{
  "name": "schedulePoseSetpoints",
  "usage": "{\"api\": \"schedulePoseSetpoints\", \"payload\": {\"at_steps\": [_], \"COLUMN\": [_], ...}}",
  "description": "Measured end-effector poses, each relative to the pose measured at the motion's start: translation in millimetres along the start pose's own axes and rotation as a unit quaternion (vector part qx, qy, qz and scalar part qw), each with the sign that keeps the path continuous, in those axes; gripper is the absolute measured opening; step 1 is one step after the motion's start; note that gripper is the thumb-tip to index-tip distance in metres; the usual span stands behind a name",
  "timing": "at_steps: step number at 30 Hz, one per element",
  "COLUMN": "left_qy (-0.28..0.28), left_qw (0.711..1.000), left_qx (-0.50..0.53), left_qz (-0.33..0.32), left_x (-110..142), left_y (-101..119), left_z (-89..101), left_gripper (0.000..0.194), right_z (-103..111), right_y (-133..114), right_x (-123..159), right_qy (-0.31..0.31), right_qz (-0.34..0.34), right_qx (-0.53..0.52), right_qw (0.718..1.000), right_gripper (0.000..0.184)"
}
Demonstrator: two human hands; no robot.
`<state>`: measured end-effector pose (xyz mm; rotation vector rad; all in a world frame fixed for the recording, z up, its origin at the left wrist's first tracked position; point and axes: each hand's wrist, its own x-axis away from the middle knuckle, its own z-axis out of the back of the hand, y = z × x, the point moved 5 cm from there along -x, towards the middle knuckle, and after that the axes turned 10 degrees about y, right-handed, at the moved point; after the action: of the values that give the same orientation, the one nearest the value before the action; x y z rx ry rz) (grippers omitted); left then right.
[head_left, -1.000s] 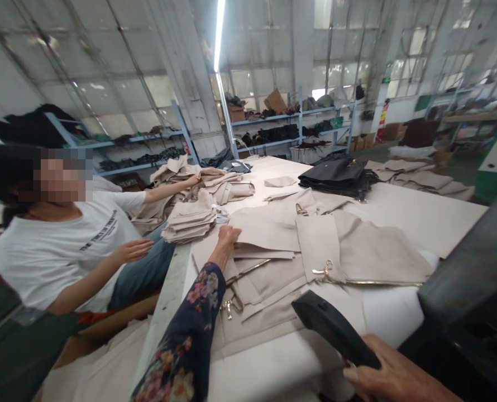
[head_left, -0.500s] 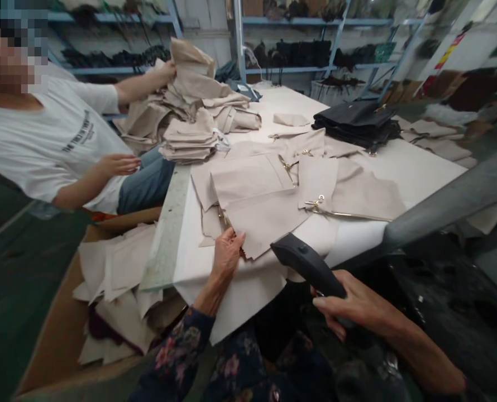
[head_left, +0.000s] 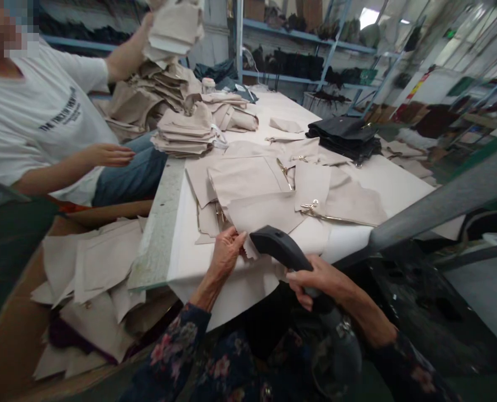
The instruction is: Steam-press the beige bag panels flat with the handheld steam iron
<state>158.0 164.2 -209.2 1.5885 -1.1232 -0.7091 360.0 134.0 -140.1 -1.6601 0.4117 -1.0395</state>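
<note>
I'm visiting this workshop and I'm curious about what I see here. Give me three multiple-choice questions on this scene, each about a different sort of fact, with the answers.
1. Which hand holds the black handheld device?
A. Left
B. Right
C. Neither

2. What colour is the folded pile on the far side of the white table?
A. Red
B. Black
C. Beige

3. Where is the cardboard box of beige pieces?
A. On the top shelf
B. On the table
C. Beside the table, lower than its top

Answers:
1. B: the right hand wraps the handle, while the left hand is at a beige panel.
2. B: the pile shows black against the white top.
3. C: the box sits below the tabletop, by its left edge in this view.
</note>
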Motion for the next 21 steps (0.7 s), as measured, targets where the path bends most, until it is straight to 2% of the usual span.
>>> {"api": "schedulePoseSetpoints", "payload": {"at_steps": [4,9,12,17,21], "left_qy": [0.016,0.037,0.031,0.026,0.003], "left_qw": [0.999,0.996,0.995,0.998,1.0], "left_qx": [0.028,0.076,0.082,0.061,0.006], "left_qz": [0.021,0.036,0.039,0.006,-0.007], "left_x": [1,0,-1,-1,-1], "left_y": [2,6,5,3,-1], "left_z": [-2.1,-4.7,-4.9,-0.7,0.3], "left_gripper": [0.037,0.045,0.046,0.04,0.035], "right_z": [6,16,11,-2,-4], "right_y": [-9,-1,4,4,-3], "right_x": [-3,22,31,18,6], "right_qy": [0.018,0.044,0.034,0.011,0.026], "right_qz": [0.009,0.007,0.0,-0.016,0.006], "right_qx": [-0.01,0.03,0.069,0.104,0.097], "right_qw": [1.0,0.999,0.997,0.994,0.995], "right_gripper": [0.033,0.026,0.022,0.024,0.029]}}
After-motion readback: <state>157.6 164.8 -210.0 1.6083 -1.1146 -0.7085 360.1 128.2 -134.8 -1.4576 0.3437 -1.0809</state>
